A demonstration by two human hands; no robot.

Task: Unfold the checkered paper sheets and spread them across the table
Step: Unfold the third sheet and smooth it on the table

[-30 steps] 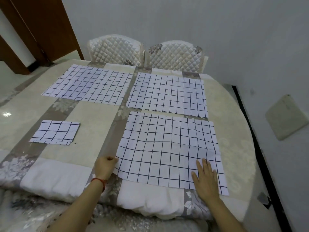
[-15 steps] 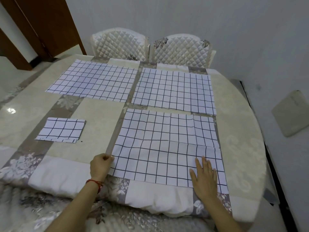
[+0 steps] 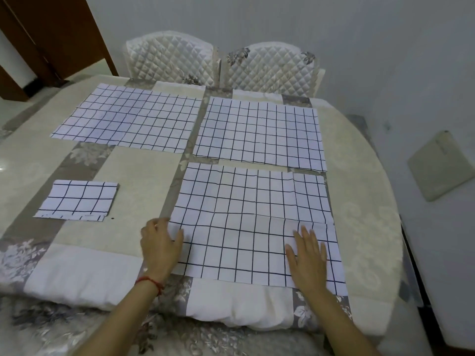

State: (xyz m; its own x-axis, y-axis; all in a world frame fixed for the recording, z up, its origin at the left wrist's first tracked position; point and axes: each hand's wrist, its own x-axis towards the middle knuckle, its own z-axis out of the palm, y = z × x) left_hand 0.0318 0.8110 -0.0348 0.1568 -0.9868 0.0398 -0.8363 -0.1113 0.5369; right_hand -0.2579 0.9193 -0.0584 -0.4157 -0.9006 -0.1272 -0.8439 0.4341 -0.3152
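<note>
Here, the sheet in front of me [image 3: 252, 222] is a white paper with a dark grid of squares, opened out and lying on the table [image 3: 365, 214] close to the near edge. It is not quite smooth: a fold line runs across it about halfway down, another crease runs up its right part, and the grid lines bend a little where the paper buckles.

Two more opened sheets lie beyond it, side by side at the far end of the table. The far left sheet [image 3: 128, 119] has a finer-looking grid and sits apart from the far right sheet [image 3: 259, 132], with a strip of the patterned tablecloth showing between them. The far right sheet lies just beyond the top edge of my near sheet. A folded sheet [image 3: 79, 199] rests by itself on the left side of the table, well apart from the others.

My left hand [image 3: 160, 246] sits at the left edge of the near sheet, fingers curled loosely, the thumb lying over the paper's edge; I cannot tell if it pinches the edge or only rests there. A red string [image 3: 150, 281] circles that wrist. My right hand [image 3: 307, 258] lies flat, palm down, fingers spread, pressing the lower right part of the same sheet.
</note>
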